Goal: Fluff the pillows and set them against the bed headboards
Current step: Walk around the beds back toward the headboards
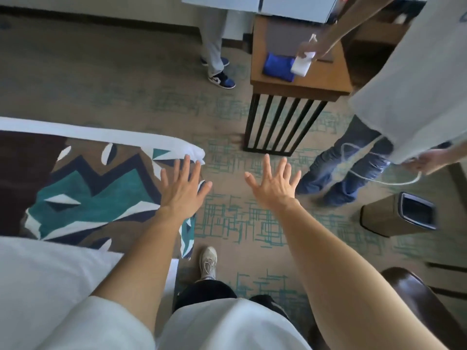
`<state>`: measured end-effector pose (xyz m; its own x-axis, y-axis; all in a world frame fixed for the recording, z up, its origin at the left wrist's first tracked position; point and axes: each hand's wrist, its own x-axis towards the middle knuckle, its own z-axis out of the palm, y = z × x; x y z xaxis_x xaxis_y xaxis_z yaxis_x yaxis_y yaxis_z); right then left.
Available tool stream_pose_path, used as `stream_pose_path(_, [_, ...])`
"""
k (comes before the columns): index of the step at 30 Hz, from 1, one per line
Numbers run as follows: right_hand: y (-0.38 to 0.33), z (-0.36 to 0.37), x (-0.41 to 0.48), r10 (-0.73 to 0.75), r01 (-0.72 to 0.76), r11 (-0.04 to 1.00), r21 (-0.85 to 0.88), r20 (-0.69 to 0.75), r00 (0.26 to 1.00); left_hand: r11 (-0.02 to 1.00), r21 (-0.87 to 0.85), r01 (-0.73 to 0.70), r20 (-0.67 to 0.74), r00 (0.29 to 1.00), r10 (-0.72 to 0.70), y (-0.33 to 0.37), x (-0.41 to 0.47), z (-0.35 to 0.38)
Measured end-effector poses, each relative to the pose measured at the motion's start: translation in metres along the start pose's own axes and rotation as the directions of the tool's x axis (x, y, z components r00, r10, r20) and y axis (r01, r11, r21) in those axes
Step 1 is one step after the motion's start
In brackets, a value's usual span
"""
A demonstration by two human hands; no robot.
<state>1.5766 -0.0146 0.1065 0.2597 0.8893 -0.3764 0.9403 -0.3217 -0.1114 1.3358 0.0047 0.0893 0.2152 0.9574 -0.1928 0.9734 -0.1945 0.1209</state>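
Hands both flat, fingers splayed, holding nothing: left hand [183, 188] over corner of bed runner [101, 198] mid-left, right hand [274, 183] over carpet [227, 109] at centre. No sure pillow anywhere; white bedding [50, 274] lower left, closest to left hand, maybe one.

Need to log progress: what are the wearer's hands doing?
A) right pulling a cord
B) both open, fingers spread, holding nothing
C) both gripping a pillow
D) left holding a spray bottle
B: the left hand, over the bed runner, and the right hand, over the carpet, both show straight, spread fingers with nothing in them.
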Motion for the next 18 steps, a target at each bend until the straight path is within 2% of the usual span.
stream_pose_path(6, [-0.046,-0.028,0.044,0.027,-0.025,0.999,0.038,-0.041,0.999,0.996,0.060,-0.059,0.026,0.998,0.057,-0.034,0.066,-0.023])
stream_pose_path(18, [-0.088,-0.060,0.133,-0.008,0.009,1.000,0.020,-0.037,0.999,1.000,-0.009,-0.023,0.066,0.998,0.023,-0.059,0.168,-0.043])
